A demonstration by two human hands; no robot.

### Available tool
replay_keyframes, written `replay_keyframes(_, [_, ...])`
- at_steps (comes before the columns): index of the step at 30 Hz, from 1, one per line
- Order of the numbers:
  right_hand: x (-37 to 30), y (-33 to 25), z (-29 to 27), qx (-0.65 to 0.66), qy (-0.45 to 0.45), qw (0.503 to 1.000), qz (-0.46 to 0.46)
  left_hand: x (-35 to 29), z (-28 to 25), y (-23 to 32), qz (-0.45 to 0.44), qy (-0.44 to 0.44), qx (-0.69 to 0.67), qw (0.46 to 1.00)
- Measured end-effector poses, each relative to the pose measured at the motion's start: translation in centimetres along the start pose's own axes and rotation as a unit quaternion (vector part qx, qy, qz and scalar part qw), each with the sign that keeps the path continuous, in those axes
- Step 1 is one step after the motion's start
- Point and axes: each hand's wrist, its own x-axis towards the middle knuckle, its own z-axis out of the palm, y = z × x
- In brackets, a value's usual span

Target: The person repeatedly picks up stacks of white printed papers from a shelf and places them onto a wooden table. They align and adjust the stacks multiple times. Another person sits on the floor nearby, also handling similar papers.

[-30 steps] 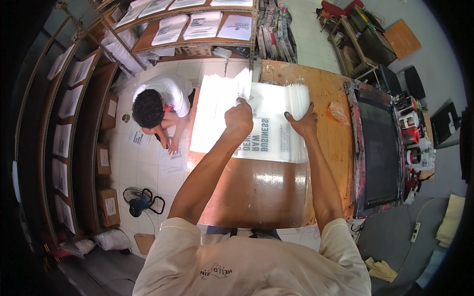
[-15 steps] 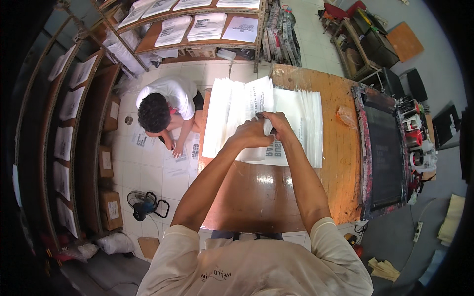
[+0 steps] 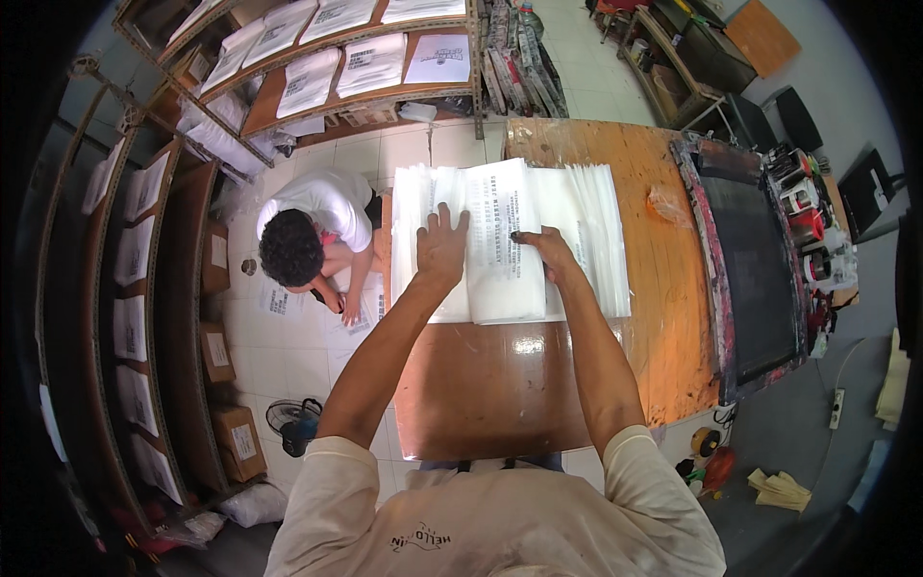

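Observation:
White printed plastic sheets lie in an overlapping pile on the wooden table in front of me. A narrow panel of sheets with dark lettering lies flat in the middle of it. My left hand rests on the sheets left of this panel, open, fingers spread and pointing away from me. At the panel's right edge is my right hand, its dark-tipped thumb on top of the edge. The other fingers are curled and partly hidden; they appear to grip the sheet edge.
The table also carries a crumpled clear wrapper and a dark framed printing screen at right. A co-worker crouches on the left floor over printed sheets. Shelves of printed stacks and a fan stand left.
My hands were close together over the sheets; they have parted. The left hand moved left and flattened out. The printed panel now lies flatter and nearer. My view has shifted slightly.

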Motion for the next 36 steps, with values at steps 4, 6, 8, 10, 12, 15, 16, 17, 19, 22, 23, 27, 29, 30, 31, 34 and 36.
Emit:
replay_keyframes(4, [-0.5,-0.4,0.6,0.016,0.031,0.999,-0.016,-0.2,-0.2,-1.1,0.042,-0.028,0.041,0.998])
replay_keyframes(6, [-0.3,-0.6,0.8,0.012,0.033,0.999,-0.003,-0.2,0.5,-1.8,0.053,-0.001,0.025,0.998])
replay_keyframes(8, [0.4,-0.1,0.2,0.023,0.028,0.999,0.000,-0.3,-1.2,-1.3,0.029,-0.016,0.005,0.999])
replay_keyframes(10, [0.8,0.1,0.3,0.045,0.008,0.999,-0.006,-0.3,-1.9,-1.5,-0.002,-0.020,-0.014,1.000])
replay_keyframes(12, [0.2,-0.3,1.2,0.021,0.046,0.999,-0.007,-0.3,-1.4,-2.3,-0.040,-0.011,-0.033,0.999])
replay_keyframes(15, [-0.2,-0.7,2.3,-0.006,0.066,0.998,-0.020,0.0,-0.2,-2.7,-0.080,0.003,-0.012,0.997])
replay_keyframes(16, [-0.3,-1.0,2.7,-0.013,0.068,0.997,-0.028,-0.1,0.1,-2.9,-0.079,0.028,-0.033,0.996])
replay_keyframes(17, [-0.3,-1.1,3.2,-0.037,0.082,0.995,-0.036,-0.3,0.3,-3.2,-0.078,0.052,-0.054,0.994])
replay_keyframes(19, [-0.2,-1.1,4.9,-0.085,0.110,0.989,-0.054,-0.6,0.7,-3.5,-0.080,0.080,-0.096,0.989])
replay_keyframes(22, [0.3,-0.9,8.0,-0.276,0.191,0.935,-0.115,-1.1,0.4,-3.6,-0.072,0.076,-0.126,0.987])
replay_keyframes(23, [0.0,-1.1,9.3,-0.336,0.234,0.907,-0.102,-1.4,-0.1,-3.7,-0.058,0.064,-0.114,0.990])
replay_keyframes(27, [0.3,-0.9,11.4,-0.393,0.233,0.882,-0.115,-2.1,-1.7,-4.3,-0.052,0.050,-0.107,0.992])
replay_keyframes(29, [0.3,-1.1,12.3,-0.433,0.246,0.859,-0.118,-2.2,-1.4,-4.5,-0.053,0.056,-0.109,0.991])
replay_keyframes(30, [0.3,-1.3,12.8,-0.452,0.252,0.847,-0.120,-2.1,-1.0,-4.6,-0.059,0.064,-0.113,0.990])
replay_keyframes(31, [0.4,-1.5,13.4,-0.467,0.251,0.840,-0.117,-2.0,-0.7,-4.5,-0.063,0.072,-0.116,0.989])
replay_keyframes(34, [0.2,-1.7,16.4,-0.501,0.230,0.830,-0.090,-2.2,-0.8,-4.9,-0.129,0.107,-0.297,0.940])
replay_keyframes(36, [-0.2,-1.7,18.5,-0.509,0.193,0.837,-0.049,-2.4,0.5,-5.3,-0.184,0.162,-0.281,0.928])
